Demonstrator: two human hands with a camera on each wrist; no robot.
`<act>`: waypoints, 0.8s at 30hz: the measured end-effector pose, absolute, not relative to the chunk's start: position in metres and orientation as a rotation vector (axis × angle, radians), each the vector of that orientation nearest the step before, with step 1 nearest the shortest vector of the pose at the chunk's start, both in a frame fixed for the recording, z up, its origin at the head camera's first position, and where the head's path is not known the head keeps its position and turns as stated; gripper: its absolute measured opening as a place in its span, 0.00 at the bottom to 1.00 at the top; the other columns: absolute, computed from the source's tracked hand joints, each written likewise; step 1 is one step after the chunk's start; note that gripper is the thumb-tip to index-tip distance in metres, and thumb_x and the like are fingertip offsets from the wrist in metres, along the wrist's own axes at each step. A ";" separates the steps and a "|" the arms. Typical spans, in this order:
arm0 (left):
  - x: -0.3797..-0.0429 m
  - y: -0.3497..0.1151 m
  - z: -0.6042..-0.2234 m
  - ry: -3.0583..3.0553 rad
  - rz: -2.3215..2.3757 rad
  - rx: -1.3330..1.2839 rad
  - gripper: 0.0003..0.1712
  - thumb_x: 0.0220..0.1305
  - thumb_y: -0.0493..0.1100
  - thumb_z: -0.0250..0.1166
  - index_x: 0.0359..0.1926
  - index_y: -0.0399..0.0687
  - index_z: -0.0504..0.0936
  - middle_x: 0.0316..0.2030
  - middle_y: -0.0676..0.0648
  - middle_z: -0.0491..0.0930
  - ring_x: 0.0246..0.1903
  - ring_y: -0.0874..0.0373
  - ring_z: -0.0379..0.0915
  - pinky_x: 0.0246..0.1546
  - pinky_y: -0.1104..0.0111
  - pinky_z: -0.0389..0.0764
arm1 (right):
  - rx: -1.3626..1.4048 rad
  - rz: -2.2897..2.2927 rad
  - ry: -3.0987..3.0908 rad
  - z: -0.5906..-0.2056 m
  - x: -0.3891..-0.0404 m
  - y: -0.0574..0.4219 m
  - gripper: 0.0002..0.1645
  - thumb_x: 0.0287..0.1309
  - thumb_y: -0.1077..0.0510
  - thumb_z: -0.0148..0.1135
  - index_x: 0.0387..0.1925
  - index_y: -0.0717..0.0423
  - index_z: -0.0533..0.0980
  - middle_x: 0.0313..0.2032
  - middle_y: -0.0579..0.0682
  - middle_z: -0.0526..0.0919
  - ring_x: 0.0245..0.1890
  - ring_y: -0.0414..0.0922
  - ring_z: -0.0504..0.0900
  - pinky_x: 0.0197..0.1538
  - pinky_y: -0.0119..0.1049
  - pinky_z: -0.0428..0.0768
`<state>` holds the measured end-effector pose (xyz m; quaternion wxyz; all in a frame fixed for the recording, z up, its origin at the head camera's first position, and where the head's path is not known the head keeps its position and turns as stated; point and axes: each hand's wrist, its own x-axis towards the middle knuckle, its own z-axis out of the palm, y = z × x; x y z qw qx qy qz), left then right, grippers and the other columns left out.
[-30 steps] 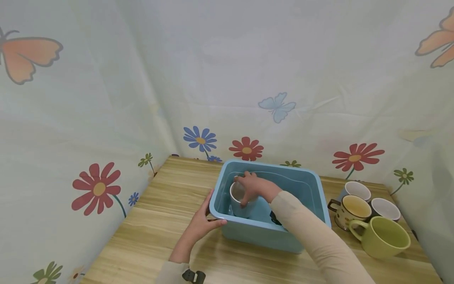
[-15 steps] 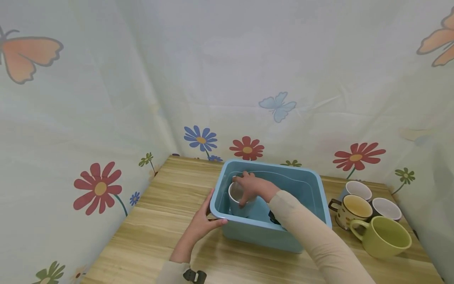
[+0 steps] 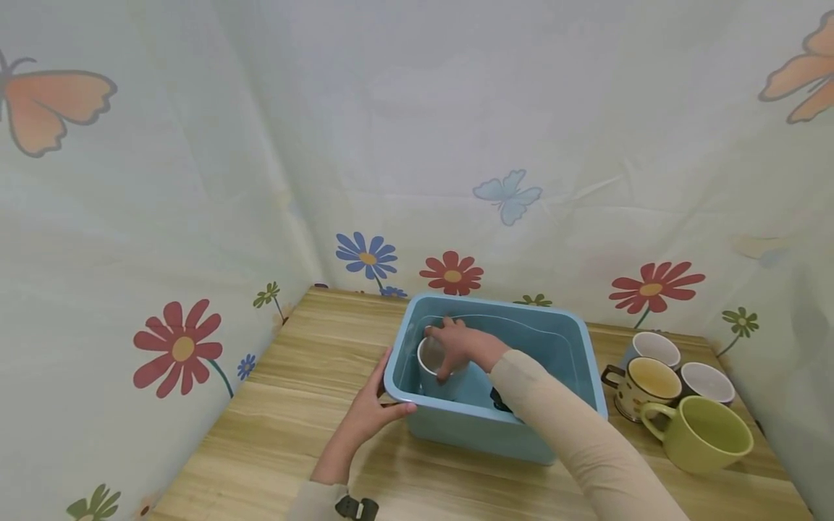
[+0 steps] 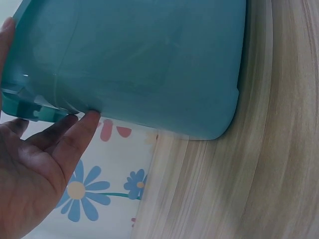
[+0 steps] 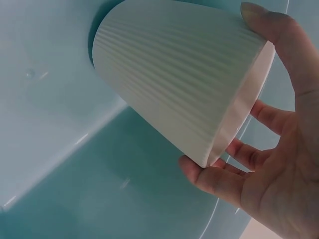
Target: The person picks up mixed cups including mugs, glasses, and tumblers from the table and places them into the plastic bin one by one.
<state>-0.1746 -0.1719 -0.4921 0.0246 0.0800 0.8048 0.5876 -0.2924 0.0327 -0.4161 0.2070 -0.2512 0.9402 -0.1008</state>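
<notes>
Inside the light blue plastic tub (image 3: 482, 433), near its left end, stands a whitish cup (image 3: 428, 379). My right hand (image 3: 464, 346) reaches down and grips the cup's rim. The right wrist view shows fine ribs along the cup (image 5: 159, 64), with the thumb on one side of the rim and the fingertips on the other. My left hand (image 3: 368, 416) rests against the tub's front left corner, thumb along the front and fingers along the left side. In the left wrist view, fairly straight fingers (image 4: 75, 142) touch the tub wall.
At the right of the wooden table (image 3: 313, 354) several cups are grouped. They include a green mug (image 3: 706, 434), a yellowish patterned mug (image 3: 651, 383) with a dark handle, and a light blue cup (image 3: 656, 351). A flower-printed cloth (image 3: 417, 145) hangs behind.
The cup has shifted slightly to the left inside the tub, with my right hand moving along with it. My left hand and the tub stay where they were.
</notes>
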 end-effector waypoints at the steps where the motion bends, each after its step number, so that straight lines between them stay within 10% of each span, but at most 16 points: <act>1: -0.174 -0.172 -0.492 2.486 1.820 0.247 0.65 0.55 0.53 0.80 0.83 0.60 0.47 0.81 0.40 0.53 0.74 0.34 0.62 0.62 0.43 0.80 | -0.699 -0.278 2.617 -0.417 -0.292 0.033 0.57 0.47 0.45 0.82 0.77 0.40 0.62 0.69 0.56 0.67 0.65 0.58 0.66 0.66 0.62 0.77; 24: -0.173 -0.172 -0.490 2.482 1.816 0.257 0.63 0.57 0.51 0.79 0.83 0.61 0.46 0.81 0.40 0.54 0.74 0.33 0.62 0.61 0.45 0.82 | -0.710 -0.247 2.575 -0.417 -0.292 0.028 0.56 0.48 0.43 0.82 0.76 0.43 0.63 0.67 0.56 0.68 0.61 0.55 0.68 0.67 0.59 0.77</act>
